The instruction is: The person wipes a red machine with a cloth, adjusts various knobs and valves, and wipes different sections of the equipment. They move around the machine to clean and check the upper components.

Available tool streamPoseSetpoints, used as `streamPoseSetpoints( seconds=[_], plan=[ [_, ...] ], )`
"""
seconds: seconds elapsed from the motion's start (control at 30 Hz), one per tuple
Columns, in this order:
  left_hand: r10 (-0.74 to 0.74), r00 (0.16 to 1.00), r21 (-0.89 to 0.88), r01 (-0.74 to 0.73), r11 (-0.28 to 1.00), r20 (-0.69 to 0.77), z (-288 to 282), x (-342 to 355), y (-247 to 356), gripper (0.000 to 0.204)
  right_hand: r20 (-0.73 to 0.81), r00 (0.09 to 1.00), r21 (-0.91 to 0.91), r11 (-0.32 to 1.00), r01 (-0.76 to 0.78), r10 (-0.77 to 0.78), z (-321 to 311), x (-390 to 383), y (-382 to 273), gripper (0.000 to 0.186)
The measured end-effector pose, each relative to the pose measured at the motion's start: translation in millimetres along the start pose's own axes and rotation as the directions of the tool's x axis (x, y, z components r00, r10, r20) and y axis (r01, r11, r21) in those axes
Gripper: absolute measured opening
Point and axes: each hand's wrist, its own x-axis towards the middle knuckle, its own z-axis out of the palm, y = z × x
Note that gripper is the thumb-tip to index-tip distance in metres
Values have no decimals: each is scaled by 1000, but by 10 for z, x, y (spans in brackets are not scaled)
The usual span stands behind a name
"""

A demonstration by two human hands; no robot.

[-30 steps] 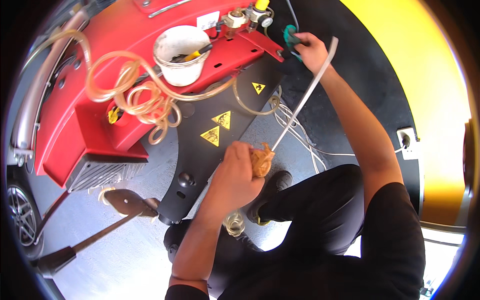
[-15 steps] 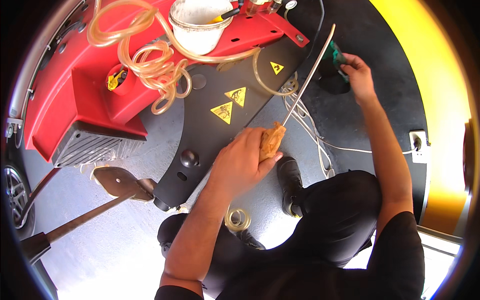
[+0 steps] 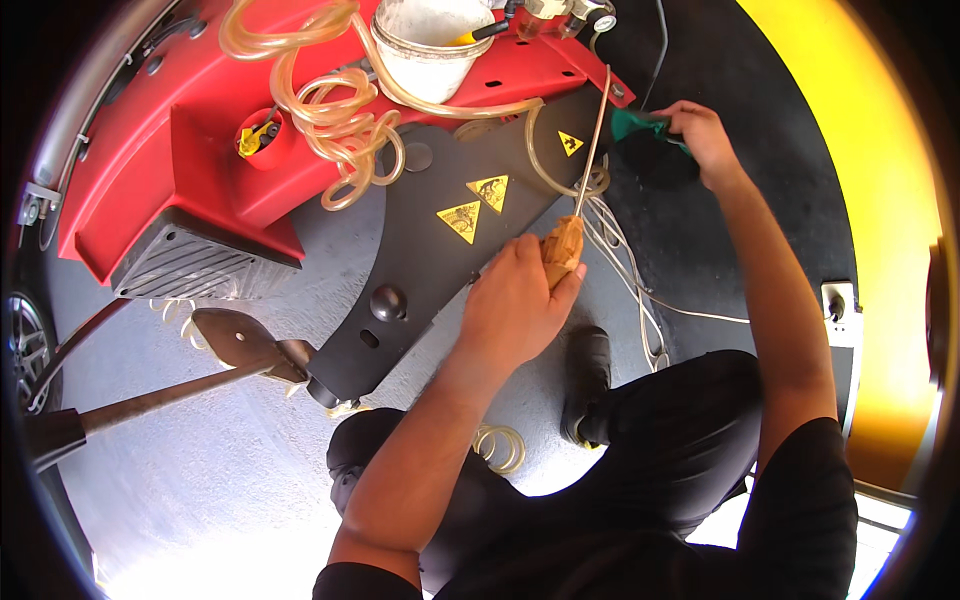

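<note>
My left hand point(image 3: 518, 305) is closed round the worn wooden handle point(image 3: 563, 245) of a tool with a long, thin metal shaft point(image 3: 592, 150). The shaft points up and away, and its tip point(image 3: 607, 72) ends close to the red machine top. My right hand point(image 3: 703, 140), off to the right of the shaft, pinches a green cloth point(image 3: 640, 125). The cloth hangs bunched against the dark wall, apart from the shaft, with its lower part in shadow.
A red machine top point(image 3: 350, 190) carries a white bucket point(image 3: 430, 65), coiled clear hose point(image 3: 335, 115) and a small red cup point(image 3: 262, 140). Below lies a black arm point(image 3: 420, 250) with yellow warning triangles. White cables point(image 3: 625, 250) trail across the floor to a wall socket point(image 3: 838, 310).
My left hand has moved slightly right and up, and the shaft stands steeper. My right hand has shifted slightly left with the cloth, which now hangs out sideways toward the shaft.
</note>
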Motion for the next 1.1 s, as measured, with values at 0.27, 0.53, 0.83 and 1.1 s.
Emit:
streamPoseSetpoints(
  seconds=[0.27,0.53,0.83,1.1],
  plan=[
    [-87,992,10,88,996,-95,-81,48,28,51,88,984,469,865,-179,156,662,370,13,27],
    [-209,961,-16,209,978,-181,-107,-54,139,44,313,950,804,531,-269,7,1172,1360,130,26],
    [-128,968,-6,129,992,-216,-35,-29,66,46,368,914,929,85,-359,-171,1341,1577,193,32],
    [-93,977,61,107,992,-192,38,115,146,43,443,896,895,-48,-444,-15,1234,1421,217,31]
  ],
)
